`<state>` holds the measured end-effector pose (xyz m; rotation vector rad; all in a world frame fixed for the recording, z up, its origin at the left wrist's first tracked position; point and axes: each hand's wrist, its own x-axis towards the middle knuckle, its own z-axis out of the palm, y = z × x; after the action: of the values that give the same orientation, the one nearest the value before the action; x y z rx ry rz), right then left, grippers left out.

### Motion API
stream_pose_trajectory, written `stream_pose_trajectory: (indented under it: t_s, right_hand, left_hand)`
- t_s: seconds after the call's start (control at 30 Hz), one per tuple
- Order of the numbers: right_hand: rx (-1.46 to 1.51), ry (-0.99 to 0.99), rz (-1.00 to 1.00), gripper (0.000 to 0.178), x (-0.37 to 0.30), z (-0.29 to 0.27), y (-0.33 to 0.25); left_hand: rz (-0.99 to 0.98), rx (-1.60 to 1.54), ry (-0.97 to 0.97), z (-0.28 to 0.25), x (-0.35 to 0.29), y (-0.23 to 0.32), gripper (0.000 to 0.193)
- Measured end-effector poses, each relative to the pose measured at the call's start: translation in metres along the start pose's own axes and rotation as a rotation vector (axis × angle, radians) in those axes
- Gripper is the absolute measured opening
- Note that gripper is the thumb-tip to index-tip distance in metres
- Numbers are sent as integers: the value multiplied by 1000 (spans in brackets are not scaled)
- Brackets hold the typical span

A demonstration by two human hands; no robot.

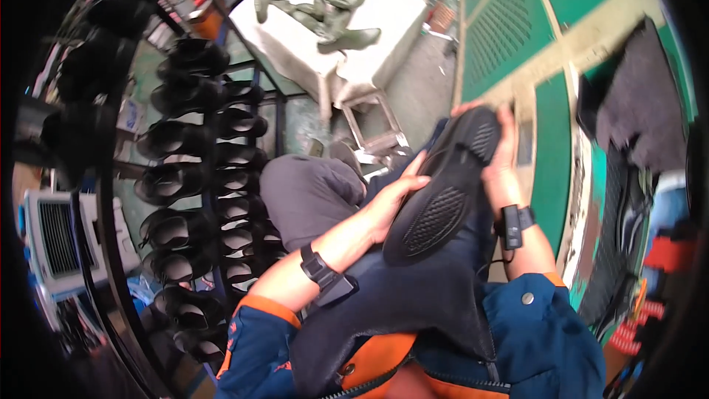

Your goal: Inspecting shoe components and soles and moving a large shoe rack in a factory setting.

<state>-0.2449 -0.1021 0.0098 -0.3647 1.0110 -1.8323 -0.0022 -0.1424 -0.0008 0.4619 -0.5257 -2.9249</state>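
A black shoe (441, 196) is held over my lap, its patterned sole turned up toward me and its heel pointing away. My left hand (393, 203) grips it along the left side, near the front of the sole, with the thumb against the edge. At the heel end my right hand (505, 151) is wrapped round the right side. The shoe's upper is mostly hidden beneath the sole. Each wrist wears a strap with a small dark device. A dark apron (399, 303) covers my lap under the shoe.
On my left stands a dark metal rack (210, 199) holding rows of black shoes (171, 181). Ahead, a white-covered table (295, 52) carries several olive-green shoe lasts (332, 15). A small stool frame (373, 122) sits before it. Green panelled machinery (509, 26) and a grey cloth (642, 100) are at right.
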Motion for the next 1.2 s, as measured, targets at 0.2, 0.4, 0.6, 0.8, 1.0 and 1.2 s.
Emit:
stream_pose_trajectory:
  t_s: [0.2,0.4,0.6,0.8,1.0,1.2]
  right_hand:
    - [71,36,519,52,41,-26,88]
    - [2,47,476,51,47,-28,92]
    - [136,56,511,53,43,-53,100]
    - [105,-47,557,36,43,-36,105]
    - [-280,-405,463,37,61,-26,110]
    - [-388,-558,69,36,50,-15,105]
  left_hand:
    - [69,-368,266,-45,-18,-36,70]
    - [50,-251,287,-34,-11,-27,57]
    - [11,-260,405,-25,-3,-31,60]
    - [43,98,574,-16,0,-21,66]
    - [324,577,698,-77,78,43,65]
    - [273,71,594,-79,104,32,43]
